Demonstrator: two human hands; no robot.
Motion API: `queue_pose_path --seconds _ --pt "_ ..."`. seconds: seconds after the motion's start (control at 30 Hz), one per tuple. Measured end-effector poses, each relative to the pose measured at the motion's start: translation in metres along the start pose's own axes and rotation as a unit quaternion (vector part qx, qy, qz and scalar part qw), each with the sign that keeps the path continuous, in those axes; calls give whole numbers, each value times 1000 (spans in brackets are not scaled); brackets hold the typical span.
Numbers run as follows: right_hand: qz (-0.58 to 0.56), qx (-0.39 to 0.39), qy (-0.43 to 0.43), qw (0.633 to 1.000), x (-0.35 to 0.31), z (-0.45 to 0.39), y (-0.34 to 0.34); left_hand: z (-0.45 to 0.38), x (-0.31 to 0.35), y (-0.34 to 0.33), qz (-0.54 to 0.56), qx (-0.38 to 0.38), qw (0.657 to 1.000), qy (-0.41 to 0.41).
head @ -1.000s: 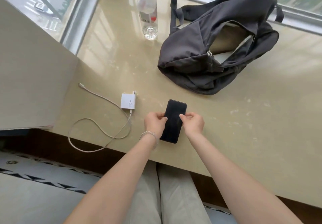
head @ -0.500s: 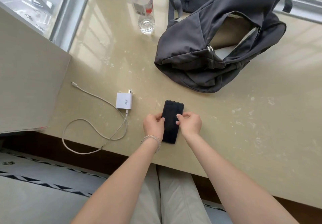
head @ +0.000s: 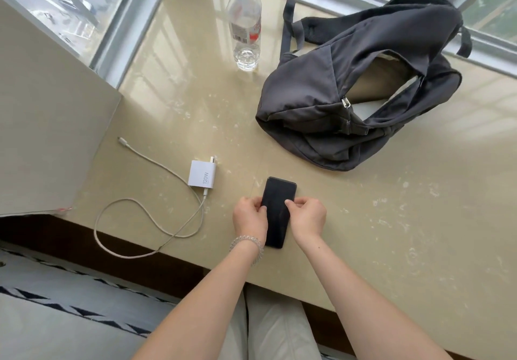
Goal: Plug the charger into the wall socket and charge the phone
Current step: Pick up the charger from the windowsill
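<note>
Still | left hand (head: pixel 249 217) and right hand (head: pixel 307 217) pinch phone (head: pixel 278 211); unmoved

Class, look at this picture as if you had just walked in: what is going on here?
A person holds a black slab phone at its long edges, left hand and right hand each with a pinching grip, low over the glossy beige stone ledge. The white square charger lies unplugged to the left, its white cable looped, the free end loose. A clear plastic water bottle and an open dark grey backpack sit behind.
</note>
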State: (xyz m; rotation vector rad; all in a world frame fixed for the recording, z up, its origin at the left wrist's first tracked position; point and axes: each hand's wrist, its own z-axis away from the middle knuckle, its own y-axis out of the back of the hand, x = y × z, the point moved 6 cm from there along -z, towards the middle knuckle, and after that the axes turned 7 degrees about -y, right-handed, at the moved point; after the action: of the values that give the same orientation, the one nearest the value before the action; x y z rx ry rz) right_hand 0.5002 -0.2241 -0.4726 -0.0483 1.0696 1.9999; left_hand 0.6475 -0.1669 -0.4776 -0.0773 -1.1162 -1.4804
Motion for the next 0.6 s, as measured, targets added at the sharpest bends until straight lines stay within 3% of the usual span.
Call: queue_pose_path --seconds 0.23,0.43,0.6 --pt "45 19 82 995 -45 18 1 -10 14 54 64 30 997 -42" --pt "62 -31 185 980 -107 53 -46 -34 3 122 104 92 989 -57" --pt "73 -110 161 978 -133 72 -97 -45 -32 166 127 134 983 -25"
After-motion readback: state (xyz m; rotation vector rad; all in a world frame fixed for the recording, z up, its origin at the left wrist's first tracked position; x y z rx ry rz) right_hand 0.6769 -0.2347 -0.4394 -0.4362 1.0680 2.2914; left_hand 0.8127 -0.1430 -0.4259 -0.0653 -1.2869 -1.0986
